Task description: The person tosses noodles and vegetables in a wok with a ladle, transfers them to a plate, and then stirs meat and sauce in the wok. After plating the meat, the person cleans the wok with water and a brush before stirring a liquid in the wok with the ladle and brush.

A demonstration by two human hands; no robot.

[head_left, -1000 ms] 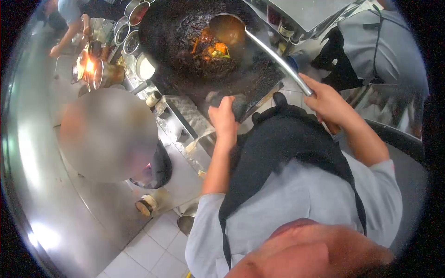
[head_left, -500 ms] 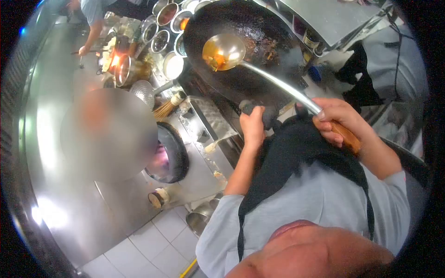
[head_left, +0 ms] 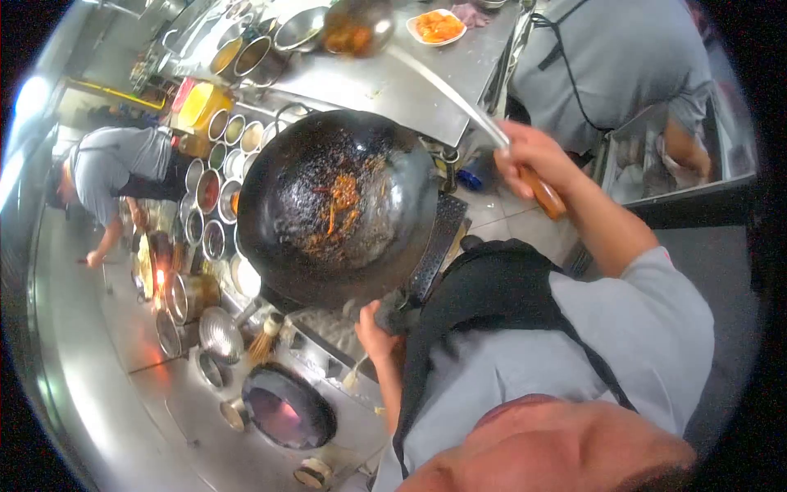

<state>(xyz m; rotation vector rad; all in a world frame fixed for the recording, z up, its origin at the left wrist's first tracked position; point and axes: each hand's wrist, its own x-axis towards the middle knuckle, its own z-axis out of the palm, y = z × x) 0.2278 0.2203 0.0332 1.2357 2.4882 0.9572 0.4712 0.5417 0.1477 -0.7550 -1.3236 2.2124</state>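
Note:
My left hand [head_left: 373, 332] grips the cloth-wrapped handle of a big black wok [head_left: 336, 205], lifted and tilted toward me, with scraps of orange food stuck inside. My right hand [head_left: 529, 156] holds the wooden handle of a long steel ladle [head_left: 357, 29]. The ladle's bowl carries orange food and hovers over the steel counter [head_left: 385, 90], left of a white plate of orange food [head_left: 436, 26].
A lit burner ring [head_left: 287, 410] lies below the wok. Several seasoning bowls [head_left: 217, 189] line the station, with a bamboo brush [head_left: 266, 336] beside them. A person in grey [head_left: 111, 176] works at the left, another person [head_left: 623, 57] stands at the upper right.
The wok has come off the burner and swung toward me. The ladle rose out of the wok with food and moved over to the steel counter near the plate.

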